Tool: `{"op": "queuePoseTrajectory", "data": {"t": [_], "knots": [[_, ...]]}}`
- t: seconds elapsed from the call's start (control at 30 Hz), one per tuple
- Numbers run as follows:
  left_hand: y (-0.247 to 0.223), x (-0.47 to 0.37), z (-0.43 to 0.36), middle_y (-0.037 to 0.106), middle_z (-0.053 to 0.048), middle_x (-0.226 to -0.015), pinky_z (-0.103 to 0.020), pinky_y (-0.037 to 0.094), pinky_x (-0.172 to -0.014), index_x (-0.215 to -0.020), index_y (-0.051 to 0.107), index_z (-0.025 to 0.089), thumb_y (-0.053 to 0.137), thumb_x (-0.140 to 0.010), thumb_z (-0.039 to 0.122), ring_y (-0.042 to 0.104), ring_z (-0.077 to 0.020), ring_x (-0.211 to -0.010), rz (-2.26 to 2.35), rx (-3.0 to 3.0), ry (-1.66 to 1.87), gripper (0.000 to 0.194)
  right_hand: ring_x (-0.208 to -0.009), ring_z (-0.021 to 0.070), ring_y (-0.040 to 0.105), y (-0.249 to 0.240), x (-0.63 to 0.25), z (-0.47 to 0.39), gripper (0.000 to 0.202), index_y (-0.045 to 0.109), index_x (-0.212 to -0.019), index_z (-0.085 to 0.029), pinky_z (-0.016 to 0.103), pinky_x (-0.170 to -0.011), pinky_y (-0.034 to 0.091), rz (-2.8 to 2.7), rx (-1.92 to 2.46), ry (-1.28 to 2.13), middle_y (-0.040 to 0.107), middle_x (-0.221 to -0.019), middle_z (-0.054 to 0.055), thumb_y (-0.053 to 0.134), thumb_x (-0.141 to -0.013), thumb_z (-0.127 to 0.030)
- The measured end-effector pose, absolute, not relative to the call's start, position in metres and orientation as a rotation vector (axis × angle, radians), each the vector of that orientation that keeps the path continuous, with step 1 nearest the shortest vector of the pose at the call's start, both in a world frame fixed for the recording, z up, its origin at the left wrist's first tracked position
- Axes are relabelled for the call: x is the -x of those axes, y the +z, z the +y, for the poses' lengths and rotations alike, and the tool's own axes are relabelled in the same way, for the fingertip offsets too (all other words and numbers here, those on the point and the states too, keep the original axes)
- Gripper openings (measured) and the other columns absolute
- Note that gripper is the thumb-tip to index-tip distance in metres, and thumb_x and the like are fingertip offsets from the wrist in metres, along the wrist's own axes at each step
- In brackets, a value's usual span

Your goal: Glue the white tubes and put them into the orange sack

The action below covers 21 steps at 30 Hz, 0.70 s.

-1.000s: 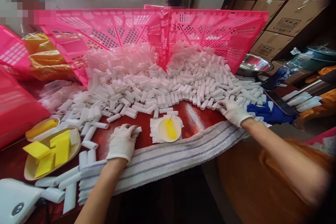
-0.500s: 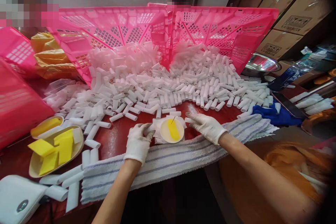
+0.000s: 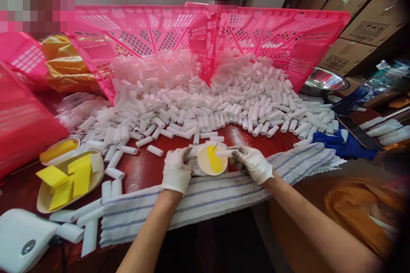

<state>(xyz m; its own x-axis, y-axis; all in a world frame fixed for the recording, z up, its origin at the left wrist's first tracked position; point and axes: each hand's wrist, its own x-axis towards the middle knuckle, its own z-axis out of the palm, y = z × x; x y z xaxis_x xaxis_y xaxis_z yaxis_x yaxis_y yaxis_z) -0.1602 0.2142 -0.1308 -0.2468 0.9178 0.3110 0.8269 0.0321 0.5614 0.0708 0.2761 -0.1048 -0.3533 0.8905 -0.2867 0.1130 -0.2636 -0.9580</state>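
Observation:
A small round dish (image 3: 203, 167) with a yellow piece (image 3: 215, 161) and a thin stick in it stands near the table's front edge. My left hand (image 3: 178, 169), in a white glove, is closed at the dish's left side, around a small white tube (image 3: 193, 152). From the right, my gloved right hand (image 3: 253, 163) pinches a white tube (image 3: 224, 153) whose far end reaches over the dish beside the yellow piece. Under both wrists lies a striped towel (image 3: 218, 194).
Many white tubes (image 3: 179, 106) are heaped before two pink baskets (image 3: 153, 30). An oval dish of yellow sponges (image 3: 96, 179) and a white device (image 3: 28, 239) sit at left. A blue cloth (image 3: 329, 140), phone and bottle (image 3: 368, 89) are at right.
My right hand has moved left and down, bringing its tube over the dish. My left hand has moved slightly right, against the dish. The camera view has shifted a little.

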Motion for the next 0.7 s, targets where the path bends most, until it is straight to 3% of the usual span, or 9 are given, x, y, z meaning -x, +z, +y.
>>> {"op": "queuePoseTrajectory", "data": {"t": [0.1, 0.17, 0.27, 0.37, 0.5, 0.7], "knots": [[-0.133, 0.161, 0.215, 0.066, -0.006, -0.096, -0.034, 0.043, -0.084, -0.103, 0.063, 0.019, 0.058, -0.077, 0.032, 0.055, -0.0215, -0.090, 2.132, -1.725, 1.085, 0.030, -0.050, 0.0076, 0.051, -0.113, -0.058, 0.280, 0.043, 0.062, -0.101, -0.016, 0.020, -0.043, 0.038, -1.374, 1.231, 1.623, 0.064, -0.069, 0.001, 0.062, -0.074, -0.049], [-0.135, 0.162, 0.216, 0.065, -0.005, -0.096, -0.032, 0.045, -0.083, -0.105, 0.061, 0.019, 0.059, -0.075, 0.031, 0.057, -0.0188, -0.088, 2.049, -1.552, 1.199, 0.032, -0.071, 0.0128, 0.061, -0.117, -0.054, 0.281, 0.035, 0.065, -0.096, -0.016, 0.024, -0.063, 0.050, -1.496, 1.207, 1.461, 0.068, -0.084, 0.004, 0.064, -0.074, -0.044], [-0.136, 0.162, 0.217, 0.063, -0.001, -0.091, -0.028, 0.048, -0.077, -0.116, 0.054, 0.021, 0.059, -0.074, 0.032, 0.058, -0.0137, -0.079, 1.857, -1.266, 1.366, 0.043, -0.091, 0.0180, 0.062, -0.125, -0.056, 0.278, 0.024, 0.067, -0.090, -0.018, 0.030, -0.083, 0.050, -1.726, 1.096, 1.166, 0.067, -0.094, 0.006, 0.066, -0.074, -0.036], [-0.132, 0.162, 0.216, 0.062, -0.001, -0.092, -0.027, 0.048, -0.078, -0.117, 0.050, 0.021, 0.061, -0.072, 0.031, 0.059, -0.0124, -0.079, 1.743, -1.105, 1.486, 0.047, -0.085, 0.0180, 0.063, -0.133, -0.063, 0.274, 0.018, 0.066, -0.090, -0.019, 0.031, -0.079, 0.053, -1.860, 0.941, 1.010, 0.066, -0.091, 0.005, 0.065, -0.076, -0.031], [-0.121, 0.161, 0.212, 0.063, -0.003, -0.093, -0.030, 0.049, -0.081, -0.097, 0.054, 0.018, 0.063, -0.068, 0.033, 0.061, -0.0152, -0.084, 1.734, -1.091, 1.438, 0.033, -0.089, 0.0185, 0.063, -0.134, -0.067, 0.271, 0.025, 0.064, -0.103, -0.021, 0.031, -0.078, 0.055, -1.869, 1.003, 1.052, 0.066, -0.099, 0.006, 0.058, -0.081, -0.032], [-0.104, 0.156, 0.199, 0.064, -0.004, -0.092, -0.032, 0.049, -0.082, -0.090, 0.055, 0.018, 0.062, -0.066, 0.034, 0.062, -0.0173, -0.084, 1.844, -1.113, 1.221, 0.030, -0.080, 0.0190, 0.065, -0.122, -0.067, 0.264, 0.024, 0.068, -0.095, -0.021, 0.032, -0.073, 0.056, -1.948, 0.993, 1.069, 0.068, -0.089, 0.004, 0.061, -0.079, -0.038]]}}
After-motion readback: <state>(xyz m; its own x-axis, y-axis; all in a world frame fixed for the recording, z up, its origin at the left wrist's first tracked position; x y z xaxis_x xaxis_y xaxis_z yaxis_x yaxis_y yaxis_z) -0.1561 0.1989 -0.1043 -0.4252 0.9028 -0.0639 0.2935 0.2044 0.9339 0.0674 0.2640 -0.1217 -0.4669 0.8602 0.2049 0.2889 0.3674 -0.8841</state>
